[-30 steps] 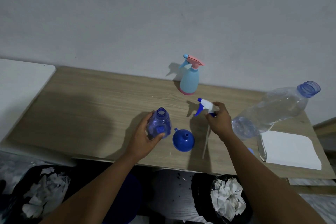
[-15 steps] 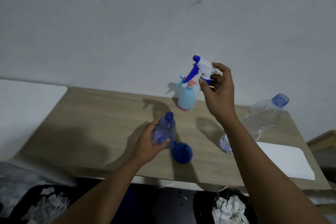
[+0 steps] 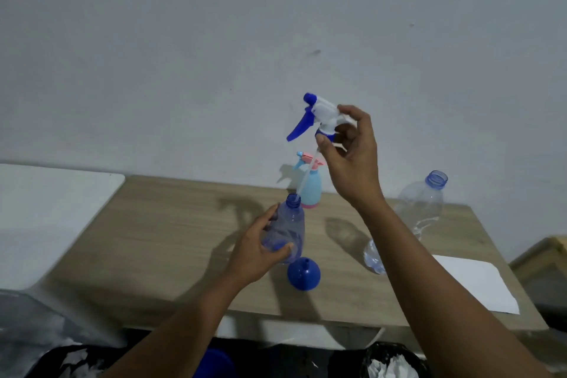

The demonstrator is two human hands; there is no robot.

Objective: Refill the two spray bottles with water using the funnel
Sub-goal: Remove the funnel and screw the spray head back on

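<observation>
My left hand (image 3: 256, 247) grips a translucent blue spray bottle (image 3: 291, 224) standing on the wooden table (image 3: 171, 230), its neck uncapped. High above it, my right hand (image 3: 349, 150) holds the white-and-blue spray head (image 3: 316, 115); its thin dip tube (image 3: 305, 182) slants down with its tip at the bottle's mouth. A blue funnel (image 3: 303, 273) lies spout-up on the table just right of the bottle. A light-blue spray bottle with a pink trigger (image 3: 311, 190) stands behind, near the wall. A large clear water bottle (image 3: 420, 209), uncapped, stands to the right, partly behind my right forearm.
A white sheet (image 3: 478, 284) lies on the table's right end. A white surface (image 3: 46, 212) adjoins the table on the left. Bins with crumpled paper (image 3: 389, 365) sit below the front edge. A wooden piece (image 3: 543, 258) shows at far right.
My right hand lifted the spray head off the table, raised it high and brought its tube tip over the blue bottle's mouth. My left hand kept hold of the bottle. The camera view tilted upward.
</observation>
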